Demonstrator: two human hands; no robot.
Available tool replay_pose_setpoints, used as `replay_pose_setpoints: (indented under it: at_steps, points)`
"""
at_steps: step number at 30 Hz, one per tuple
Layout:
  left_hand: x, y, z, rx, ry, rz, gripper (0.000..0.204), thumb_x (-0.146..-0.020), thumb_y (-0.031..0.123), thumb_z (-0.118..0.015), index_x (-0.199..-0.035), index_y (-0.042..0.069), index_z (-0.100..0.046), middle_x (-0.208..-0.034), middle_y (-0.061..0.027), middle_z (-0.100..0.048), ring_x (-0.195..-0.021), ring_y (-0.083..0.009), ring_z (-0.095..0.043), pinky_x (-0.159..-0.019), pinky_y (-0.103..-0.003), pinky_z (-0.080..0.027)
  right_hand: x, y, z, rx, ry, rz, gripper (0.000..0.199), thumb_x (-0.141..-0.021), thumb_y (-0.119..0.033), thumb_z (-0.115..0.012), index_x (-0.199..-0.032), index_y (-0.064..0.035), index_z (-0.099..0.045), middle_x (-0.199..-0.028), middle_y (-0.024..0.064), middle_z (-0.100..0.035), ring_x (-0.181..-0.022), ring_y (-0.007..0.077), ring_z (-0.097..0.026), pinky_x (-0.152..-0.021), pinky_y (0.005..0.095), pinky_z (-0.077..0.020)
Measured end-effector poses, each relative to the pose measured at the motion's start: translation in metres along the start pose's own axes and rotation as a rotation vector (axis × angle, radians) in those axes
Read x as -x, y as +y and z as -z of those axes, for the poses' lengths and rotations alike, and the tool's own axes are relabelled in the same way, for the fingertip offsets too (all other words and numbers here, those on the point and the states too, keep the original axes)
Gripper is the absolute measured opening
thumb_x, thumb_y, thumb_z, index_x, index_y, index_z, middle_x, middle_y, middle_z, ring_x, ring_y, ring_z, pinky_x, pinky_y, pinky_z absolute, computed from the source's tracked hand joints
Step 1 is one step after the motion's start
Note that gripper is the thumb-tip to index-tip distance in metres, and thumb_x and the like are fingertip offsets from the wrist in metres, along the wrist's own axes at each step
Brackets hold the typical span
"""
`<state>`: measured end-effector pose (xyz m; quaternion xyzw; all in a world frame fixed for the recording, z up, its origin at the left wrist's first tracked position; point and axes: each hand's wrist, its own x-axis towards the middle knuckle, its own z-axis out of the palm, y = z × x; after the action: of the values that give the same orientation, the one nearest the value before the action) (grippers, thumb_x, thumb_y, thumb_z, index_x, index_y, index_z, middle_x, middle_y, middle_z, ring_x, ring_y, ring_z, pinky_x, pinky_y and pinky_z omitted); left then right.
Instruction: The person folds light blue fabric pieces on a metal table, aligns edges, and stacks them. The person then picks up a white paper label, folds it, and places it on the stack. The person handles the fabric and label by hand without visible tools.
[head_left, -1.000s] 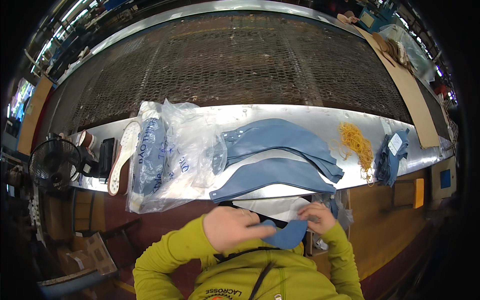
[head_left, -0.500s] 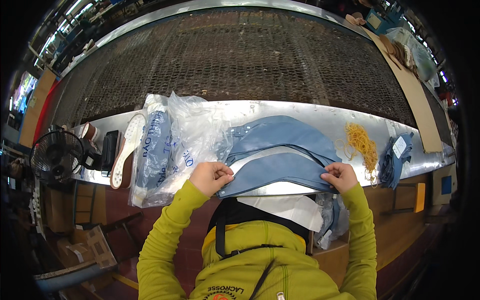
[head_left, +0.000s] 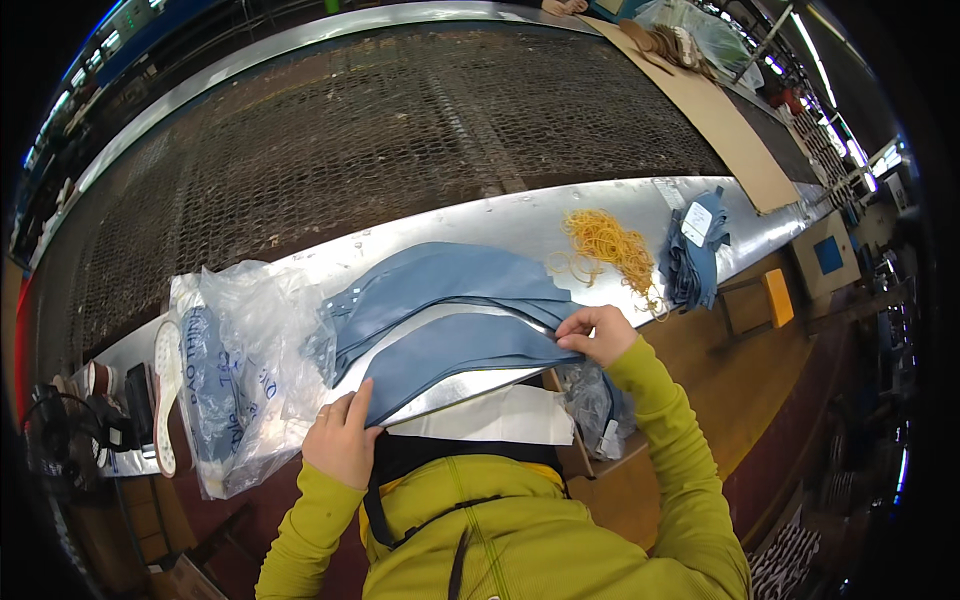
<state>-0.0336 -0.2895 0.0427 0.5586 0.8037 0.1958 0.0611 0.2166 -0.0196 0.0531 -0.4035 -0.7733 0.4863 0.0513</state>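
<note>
Resting at opposite ends of the near blue stack [head_left: 460, 352], the two bare hands flank a few curved, flat pieces that lie on the near side of the metal table [head_left: 495, 213]. The left hand [head_left: 342, 442] is at the stack's left tip, its fingers close together and its thumb a little apart on the near side; whether it pinches the pieces or only touches them, I cannot tell. At the right tip, the right hand [head_left: 600, 335] has thumb and forefinger narrowly set at the corner, the other fingers curled; how firmly it grips is unclear too.

Just beyond lies the far blue stack [head_left: 450, 272], its pieces curved the same way and slightly fanned. To the left, near the left hand, lies a clear plastic bag [head_left: 262, 350] with blue material inside and blue handwriting on it; a white shoe sole [head_left: 166, 385] stands at its left side, and a dark fan [head_left: 55, 430] at the far left.

To the right of the stacks are a loose tangle of yellow bands [head_left: 610, 250] and a blue bundle [head_left: 692, 268] bearing a white tag [head_left: 696, 224]. A dark mesh surface [head_left: 350, 150] stretches across the far side, with a cardboard strip [head_left: 695, 110] over its right end.
</note>
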Motion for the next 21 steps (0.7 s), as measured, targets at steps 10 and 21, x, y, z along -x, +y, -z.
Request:
replay_pose_setpoints:
  at_steps: [10, 21]
  points:
    - [0.015, -0.015, -0.009, 0.049, 0.102, -0.029, 0.031, -0.072, 0.006, -0.069, -0.103, 0.010, -0.069, -0.101, -0.0136, -0.066, -0.091, -0.0293, -0.063, -0.076, -0.036, -0.053, 0.012, 0.002, -0.009, 0.240, 0.142, 0.021, 0.012, -0.076, -0.008, -0.070, -0.086, -0.0015, -0.068, -0.074, 0.0072, -0.064, -0.072, 0.0182, -0.060, -0.068, 0.0314, -0.0484]
    - [0.024, -0.020, -0.036, 0.005, 0.246, -0.070, 0.030, -0.069, 0.007, -0.061, -0.098, 0.004, -0.056, -0.094, -0.0151, -0.059, -0.090, -0.0314, -0.058, -0.076, -0.041, -0.048, 0.019, -0.014, -0.033, 0.596, 0.038, 0.363, 0.031, -0.068, -0.013, -0.074, -0.094, -0.0035, -0.059, -0.113, 0.0198, -0.056, -0.105, 0.0388, -0.052, -0.088, 0.0438, -0.0426]
